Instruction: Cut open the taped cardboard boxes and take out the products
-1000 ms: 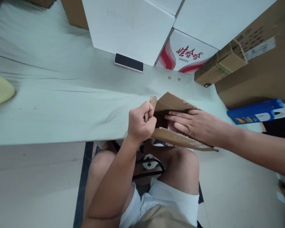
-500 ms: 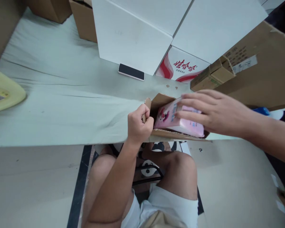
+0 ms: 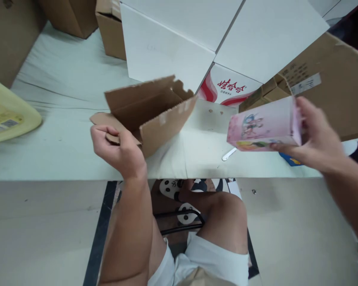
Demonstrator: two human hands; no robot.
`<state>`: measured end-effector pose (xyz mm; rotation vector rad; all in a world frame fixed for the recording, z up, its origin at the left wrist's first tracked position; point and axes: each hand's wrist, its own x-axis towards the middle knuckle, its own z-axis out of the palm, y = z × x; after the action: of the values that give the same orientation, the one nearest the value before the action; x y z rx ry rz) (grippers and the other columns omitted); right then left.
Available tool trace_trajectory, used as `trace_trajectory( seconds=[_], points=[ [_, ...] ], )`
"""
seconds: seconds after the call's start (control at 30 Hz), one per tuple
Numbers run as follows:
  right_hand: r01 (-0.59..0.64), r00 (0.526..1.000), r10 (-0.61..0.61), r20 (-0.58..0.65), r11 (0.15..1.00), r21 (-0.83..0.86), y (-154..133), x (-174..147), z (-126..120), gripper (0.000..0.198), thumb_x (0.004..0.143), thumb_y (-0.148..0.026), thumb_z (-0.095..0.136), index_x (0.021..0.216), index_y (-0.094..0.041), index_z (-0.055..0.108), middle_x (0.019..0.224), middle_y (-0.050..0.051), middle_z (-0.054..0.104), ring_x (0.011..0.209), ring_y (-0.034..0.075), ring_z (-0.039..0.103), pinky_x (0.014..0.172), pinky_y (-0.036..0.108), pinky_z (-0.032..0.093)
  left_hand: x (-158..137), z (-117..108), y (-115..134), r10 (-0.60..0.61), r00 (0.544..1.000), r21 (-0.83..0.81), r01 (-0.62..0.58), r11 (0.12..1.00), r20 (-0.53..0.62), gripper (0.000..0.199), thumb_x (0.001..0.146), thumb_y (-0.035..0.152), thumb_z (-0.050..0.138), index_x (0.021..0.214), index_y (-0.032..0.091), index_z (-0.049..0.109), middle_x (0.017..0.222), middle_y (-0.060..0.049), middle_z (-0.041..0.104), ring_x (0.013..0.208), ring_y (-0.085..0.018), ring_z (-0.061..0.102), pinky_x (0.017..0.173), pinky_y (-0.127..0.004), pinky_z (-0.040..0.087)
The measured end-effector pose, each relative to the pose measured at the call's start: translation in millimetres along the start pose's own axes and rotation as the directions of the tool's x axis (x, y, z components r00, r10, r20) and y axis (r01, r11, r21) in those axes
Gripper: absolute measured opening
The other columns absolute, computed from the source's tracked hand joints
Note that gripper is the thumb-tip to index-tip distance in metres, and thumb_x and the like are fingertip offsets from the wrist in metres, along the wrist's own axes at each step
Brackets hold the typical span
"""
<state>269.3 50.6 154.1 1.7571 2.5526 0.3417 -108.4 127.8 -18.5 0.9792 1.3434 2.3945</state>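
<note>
My left hand (image 3: 117, 149) is closed round a flap of an open brown cardboard box (image 3: 164, 127), which is tilted above the cloth-covered table. Its flaps stand apart and I see no contents in the visible part of its inside. Over to the right, my right hand (image 3: 319, 137) grips the end of a pink printed box (image 3: 262, 123), held above the table and apart from the cardboard one. Below the pink box a white-handled tool (image 3: 229, 154) lies partly hidden. A blue packet (image 3: 290, 159) shows under my right hand.
Large white boxes (image 3: 170, 39) stand along the back, with a red-and-white printed carton (image 3: 226, 85) below them. A big cardboard carton (image 3: 343, 83) is at right. A yellow container (image 3: 12, 113) stands at the left, with small brown boxes (image 3: 111, 35) behind it.
The pink box has come out of the cardboard box and moved right in my right hand. My left hand has carried the cardboard box left and tilted it, now covering the phone's spot.
</note>
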Motion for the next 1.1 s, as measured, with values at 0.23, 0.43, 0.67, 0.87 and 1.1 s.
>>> trace_trajectory(
  seconds=[0.23,0.43,0.67,0.87,1.1],
  points=[
    [-0.226,0.952,0.301,-0.053,0.809,0.543,-49.5,11.3,116.4,0.078,0.083,-0.058,0.076,0.151,-0.027,0.053,0.137,0.014,0.064,0.123,0.034,0.065,0.101,0.053,0.057,-10.6,9.1,21.0,0.345,0.938,0.019,-0.345,0.939,-0.019,0.028,0.083,0.019,0.066,0.097,0.025,0.043,0.095,0.002,0.037,0.068,-0.007,0.035,0.059,-0.029,0.029],
    [-0.093,0.979,0.197,-0.056,0.67,0.737,-67.0,35.5,162.0,0.079,0.074,-0.062,0.083,0.145,-0.034,0.063,0.146,0.012,0.055,0.139,0.038,0.053,0.118,0.059,0.044,-68.7,20.1,15.1,0.19,0.662,-0.045,-0.229,0.972,0.725,0.007,0.09,0.023,0.059,0.089,0.023,0.052,0.078,0.003,0.049,0.07,-0.012,0.05,0.066,-0.026,0.045],
    [-0.107,0.855,0.519,0.007,0.163,0.981,-100.3,31.9,226.7,0.11,0.074,-0.073,0.077,0.161,-0.034,0.023,0.164,0.016,0.039,0.143,0.034,0.053,0.114,0.056,0.051,-117.7,23.6,-56.4,-0.288,0.28,0.281,0.066,0.958,0.916,0.072,0.083,0.043,0.074,0.146,0.028,0.043,0.148,-0.013,0.055,0.136,-0.03,0.056,0.114,-0.049,0.048],
    [-0.169,0.863,0.484,0.143,0.01,0.986,-121.6,23.8,260.1,0.082,0.075,-0.075,0.075,0.134,-0.024,0.05,0.141,0.018,0.063,0.131,0.034,0.063,0.115,0.057,0.05,-114.4,23.4,-59.0,-0.348,0.193,0.34,0.071,0.938,0.918,0.069,0.096,0.048,0.06,0.156,0.03,0.032,0.144,-0.011,0.064,0.126,-0.03,0.067,0.107,-0.048,0.054],
    [-0.171,0.846,0.53,0.059,0.164,0.972,-132.2,27.5,252.1,0.072,0.089,-0.077,0.051,0.138,-0.025,0.054,0.139,0.014,0.067,0.127,0.034,0.064,0.114,0.057,0.049,-131.9,30.9,-54.3,-0.305,0.316,0.325,-0.012,0.946,0.899,0.058,0.098,0.049,0.057,0.147,0.021,0.046,0.142,-0.015,0.065,0.127,-0.03,0.066,0.109,-0.049,0.054]
  ],
)
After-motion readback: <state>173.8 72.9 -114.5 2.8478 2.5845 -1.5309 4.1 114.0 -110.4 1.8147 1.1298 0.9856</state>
